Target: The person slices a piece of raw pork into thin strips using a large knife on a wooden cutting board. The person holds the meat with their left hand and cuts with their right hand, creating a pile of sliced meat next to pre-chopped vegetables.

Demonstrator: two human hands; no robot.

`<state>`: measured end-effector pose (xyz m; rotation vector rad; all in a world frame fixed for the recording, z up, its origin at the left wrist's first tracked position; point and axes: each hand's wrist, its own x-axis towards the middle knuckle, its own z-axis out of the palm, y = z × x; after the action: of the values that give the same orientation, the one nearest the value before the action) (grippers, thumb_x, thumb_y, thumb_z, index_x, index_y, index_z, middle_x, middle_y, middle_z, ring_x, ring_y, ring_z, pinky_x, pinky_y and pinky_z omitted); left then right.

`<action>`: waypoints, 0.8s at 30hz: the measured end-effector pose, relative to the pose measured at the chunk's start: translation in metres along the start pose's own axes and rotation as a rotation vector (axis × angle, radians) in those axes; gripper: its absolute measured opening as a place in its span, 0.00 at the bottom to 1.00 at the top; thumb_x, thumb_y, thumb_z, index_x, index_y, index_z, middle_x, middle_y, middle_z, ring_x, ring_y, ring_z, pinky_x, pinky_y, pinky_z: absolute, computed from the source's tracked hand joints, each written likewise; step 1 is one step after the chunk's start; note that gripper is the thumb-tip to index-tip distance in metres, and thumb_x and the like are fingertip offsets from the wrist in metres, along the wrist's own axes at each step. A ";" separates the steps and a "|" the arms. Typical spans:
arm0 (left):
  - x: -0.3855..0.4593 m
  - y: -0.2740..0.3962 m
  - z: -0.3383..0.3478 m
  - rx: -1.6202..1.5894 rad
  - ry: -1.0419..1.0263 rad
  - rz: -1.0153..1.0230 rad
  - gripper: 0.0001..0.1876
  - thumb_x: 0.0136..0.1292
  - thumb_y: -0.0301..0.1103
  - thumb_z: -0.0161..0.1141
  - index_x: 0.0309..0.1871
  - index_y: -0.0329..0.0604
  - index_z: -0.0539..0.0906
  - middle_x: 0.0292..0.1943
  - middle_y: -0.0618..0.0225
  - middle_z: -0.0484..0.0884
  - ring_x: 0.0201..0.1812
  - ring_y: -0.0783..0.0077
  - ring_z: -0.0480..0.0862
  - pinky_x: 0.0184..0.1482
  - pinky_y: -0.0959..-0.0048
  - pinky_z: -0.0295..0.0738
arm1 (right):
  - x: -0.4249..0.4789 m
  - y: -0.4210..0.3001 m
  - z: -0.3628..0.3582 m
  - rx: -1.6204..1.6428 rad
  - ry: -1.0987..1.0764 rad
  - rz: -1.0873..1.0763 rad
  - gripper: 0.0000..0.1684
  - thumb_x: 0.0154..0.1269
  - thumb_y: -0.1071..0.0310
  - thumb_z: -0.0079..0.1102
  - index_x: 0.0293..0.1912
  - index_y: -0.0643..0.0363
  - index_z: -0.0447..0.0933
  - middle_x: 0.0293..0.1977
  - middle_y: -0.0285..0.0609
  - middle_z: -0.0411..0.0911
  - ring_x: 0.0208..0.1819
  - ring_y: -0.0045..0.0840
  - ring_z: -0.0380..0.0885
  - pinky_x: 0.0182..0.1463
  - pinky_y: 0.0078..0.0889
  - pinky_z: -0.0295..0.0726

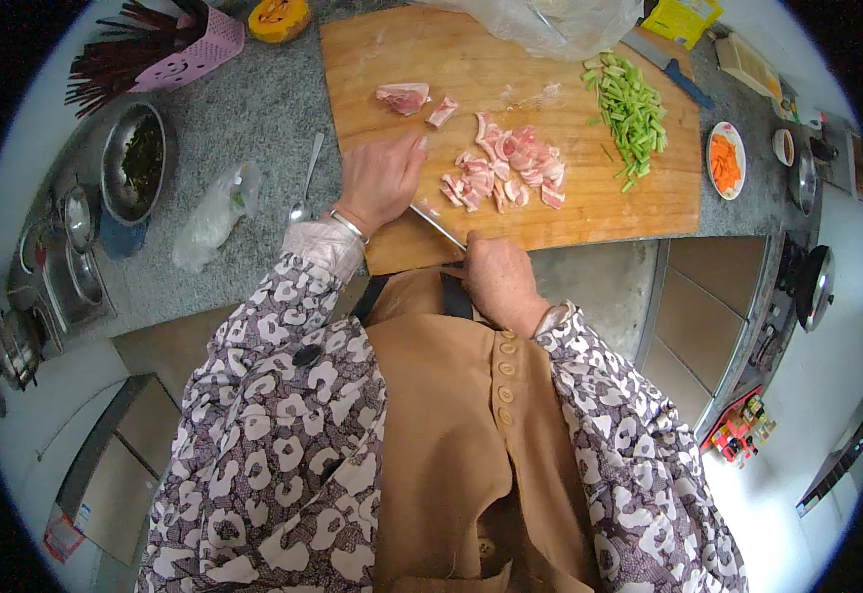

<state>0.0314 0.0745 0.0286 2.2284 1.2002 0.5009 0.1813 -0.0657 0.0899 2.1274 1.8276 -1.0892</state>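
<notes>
My right hand (502, 278) grips a knife at the near edge of the wooden cutting board (416, 55). Its handle is hidden in my fist, and the narrow blade (437, 226) is seen nearly edge-on, pointing up-left towards my left wrist. My left hand (383, 178) rests on the board's left part with fingers bent; whatever lies under the palm is hidden. Just beyond my left fingertips are a chunk of raw meat (403, 97) and a smaller strip of meat (443, 111). A loose pile of sliced fatty meat (524, 159) lies to the right of that hand.
Chopped green stalks (631, 111) and a blue-handled knife (687, 85) lie at the board's right, below a clear plastic bag (550, 26). Sliced carrot fills a small dish (714, 178). On the left are a spoon (300, 211), a plastic bag (216, 215) and a metal bowl (109, 181).
</notes>
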 end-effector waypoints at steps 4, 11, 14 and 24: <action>0.000 0.000 -0.003 -0.042 0.014 0.007 0.14 0.73 0.40 0.50 0.33 0.47 0.81 0.25 0.58 0.81 0.28 0.49 0.82 0.29 0.53 0.72 | 0.004 0.000 0.002 0.022 -0.037 0.006 0.08 0.55 0.73 0.61 0.36 0.65 0.77 0.27 0.60 0.81 0.33 0.54 0.82 0.37 0.53 0.81; 0.001 -0.010 -0.001 0.070 -0.033 0.024 0.13 0.73 0.40 0.50 0.34 0.45 0.81 0.26 0.57 0.82 0.29 0.49 0.82 0.29 0.53 0.72 | 0.022 0.011 0.038 0.037 0.051 -0.049 0.08 0.57 0.73 0.60 0.38 0.65 0.76 0.26 0.59 0.80 0.31 0.53 0.82 0.35 0.54 0.79; -0.003 -0.013 -0.007 0.072 -0.017 0.040 0.13 0.72 0.40 0.51 0.36 0.45 0.82 0.27 0.57 0.82 0.29 0.48 0.82 0.30 0.53 0.73 | 0.020 0.003 0.035 0.040 0.033 0.003 0.08 0.57 0.72 0.60 0.38 0.64 0.75 0.26 0.58 0.80 0.31 0.53 0.81 0.34 0.55 0.78; -0.035 0.014 -0.025 -0.099 0.458 0.007 0.09 0.60 0.28 0.64 0.43 0.43 0.78 0.35 0.63 0.81 0.38 0.58 0.81 0.38 0.59 0.75 | 0.023 0.017 0.035 0.112 0.164 -0.096 0.11 0.64 0.65 0.60 0.35 0.64 0.76 0.23 0.60 0.78 0.28 0.55 0.80 0.33 0.56 0.77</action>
<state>0.0074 0.0458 0.0545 2.0954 1.3516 1.0927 0.1815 -0.0703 0.0448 2.2744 2.0041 -1.0910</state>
